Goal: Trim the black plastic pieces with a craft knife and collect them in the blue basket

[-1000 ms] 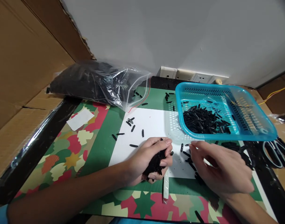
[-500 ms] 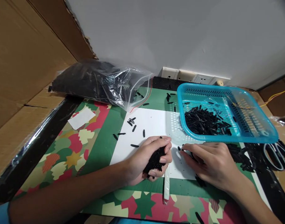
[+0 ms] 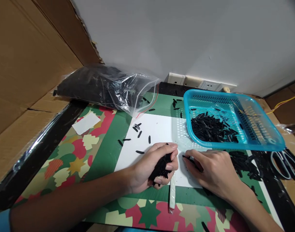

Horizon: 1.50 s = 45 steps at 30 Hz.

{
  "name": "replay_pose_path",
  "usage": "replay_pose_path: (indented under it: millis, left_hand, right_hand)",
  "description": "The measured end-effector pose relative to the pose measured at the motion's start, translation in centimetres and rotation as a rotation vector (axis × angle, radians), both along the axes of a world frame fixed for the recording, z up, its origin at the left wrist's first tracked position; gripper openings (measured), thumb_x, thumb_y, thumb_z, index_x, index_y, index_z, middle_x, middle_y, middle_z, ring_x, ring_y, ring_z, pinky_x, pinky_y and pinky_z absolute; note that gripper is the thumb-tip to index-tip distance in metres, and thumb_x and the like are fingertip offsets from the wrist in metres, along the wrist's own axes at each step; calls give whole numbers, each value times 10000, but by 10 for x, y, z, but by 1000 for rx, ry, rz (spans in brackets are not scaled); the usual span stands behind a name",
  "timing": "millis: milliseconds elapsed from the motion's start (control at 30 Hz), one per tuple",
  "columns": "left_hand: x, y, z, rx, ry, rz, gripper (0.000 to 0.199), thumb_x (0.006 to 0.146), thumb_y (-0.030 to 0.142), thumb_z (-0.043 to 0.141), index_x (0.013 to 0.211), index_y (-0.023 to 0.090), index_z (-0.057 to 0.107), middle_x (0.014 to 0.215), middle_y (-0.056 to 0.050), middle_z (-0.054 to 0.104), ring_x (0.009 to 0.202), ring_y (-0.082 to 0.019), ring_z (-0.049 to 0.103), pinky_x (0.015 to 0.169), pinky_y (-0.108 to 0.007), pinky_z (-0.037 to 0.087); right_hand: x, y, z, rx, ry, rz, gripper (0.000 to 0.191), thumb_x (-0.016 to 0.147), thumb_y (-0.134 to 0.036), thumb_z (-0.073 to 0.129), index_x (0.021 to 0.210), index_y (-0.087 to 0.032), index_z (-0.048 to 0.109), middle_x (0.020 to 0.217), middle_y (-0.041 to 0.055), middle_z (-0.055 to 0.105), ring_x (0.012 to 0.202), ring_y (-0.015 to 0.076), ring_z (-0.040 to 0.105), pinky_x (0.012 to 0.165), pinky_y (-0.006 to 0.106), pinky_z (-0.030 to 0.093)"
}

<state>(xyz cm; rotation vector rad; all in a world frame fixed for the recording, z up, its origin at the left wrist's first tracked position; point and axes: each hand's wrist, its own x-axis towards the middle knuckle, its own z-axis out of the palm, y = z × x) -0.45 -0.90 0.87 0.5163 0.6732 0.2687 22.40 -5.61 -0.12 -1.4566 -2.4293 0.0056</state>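
A pale wall (image 3: 162,38) is rising behind the work surface, and a cardboard panel (image 3: 29,48) is flanking it at the left. A patterned mat (image 3: 99,158) is covering much of the surface. On its far left side a clear bag (image 3: 96,85) is lying against the panel and holding dark contents. Opposite, a blue basket (image 3: 234,148) is holding a heap of slender black pieces (image 3: 209,129), mostly toward its left end. Between them a white sheet (image 3: 159,125) is lying flat on the mat.

The left hand (image 3: 149,162) is resting low over the sheet, its fingers curling closely around a handful (image 3: 160,169) of black pieces. The right hand (image 3: 215,167) is bending palm-down just beside the sheet's right part; its thumb and forefinger are meeting almost tip to tip around dark pieces (image 3: 192,159), though whether these are being lifted clear cannot be told.

Scissors (image 3: 281,164) are lying at the right, below the basket, near a spread of black pieces (image 3: 244,164). A paper slip (image 3: 86,123) is lying on the mat's left part, and a narrow white stick (image 3: 172,193) is extending below the left hand.

Smallest, loose pieces (image 3: 140,152) are dotting the sheet and mat. The gathering is apparently standing partway: the left hand is holding plenty, while these strays and the right-hand spread are lying uncollected.
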Motion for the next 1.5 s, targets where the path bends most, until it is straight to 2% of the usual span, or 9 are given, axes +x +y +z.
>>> replay_pose_path:
  millis: [200,300,400,467,600,767,933,1167,1500]
  left_hand:
    - [-1,-2,1,15,14,5,378,996,579,614,875,249,474,697,89,433,391,-40,312,340,-157,220]
    - [-1,-2,1,8,3,-6,377,997,578,609,876,250,469,692,90,425,392,-40,306,343,-154,219]
    - [0,-2,1,9,2,-7,376,1001,577,604,875,250,467,689,91,426,390,-40,307,340,-151,216]
    - [0,-1,2,9,5,-5,368,1005,571,600,878,250,472,691,90,430,388,-39,309,338,-151,219]
    - [2,-4,4,-16,33,-26,392,981,600,634,885,249,486,691,91,446,389,-37,327,343,-147,214]
    - [4,-8,5,37,142,8,430,948,655,661,903,246,535,655,87,489,378,-53,378,322,-151,230]
    - [4,-8,5,-24,119,28,392,961,610,657,873,245,548,634,91,481,383,-46,313,318,-142,227]
    - [4,-8,7,-53,70,23,394,955,597,681,870,237,546,665,89,487,386,-38,331,331,-142,217]
    - [2,-7,7,-38,-1,-26,351,1000,563,621,884,252,506,659,98,446,372,-38,322,344,-151,259]
  right_hand:
    - [2,-10,8,245,255,221,81,976,-105,685,1017,-151,737,581,-22,638,471,129,529,535,305,364]
    - [14,-10,15,453,311,-84,234,904,-87,796,1076,-243,766,561,-49,573,471,128,469,511,298,352]
    - [21,-3,20,526,414,-287,310,910,-52,777,1142,-257,776,665,-7,645,533,157,511,551,321,413]
    - [18,1,20,513,484,-269,317,902,-21,773,1121,-250,776,756,17,704,587,169,580,585,333,461]
    - [-4,-4,18,425,538,62,317,881,38,757,1110,-181,766,875,64,758,718,190,690,613,318,544]
    - [-32,-17,15,273,532,281,137,951,-112,770,1085,-95,791,948,121,805,851,210,712,710,321,600]
    - [-35,-21,8,261,519,304,138,940,-82,789,1073,-117,808,1015,103,834,912,219,692,750,327,584]
    - [-28,-20,14,189,427,389,264,1085,-73,529,1096,-93,792,1067,121,829,987,213,671,805,301,567]
    - [-28,-17,0,-137,1044,164,286,970,30,632,1125,-195,714,973,52,763,928,196,712,833,343,575]
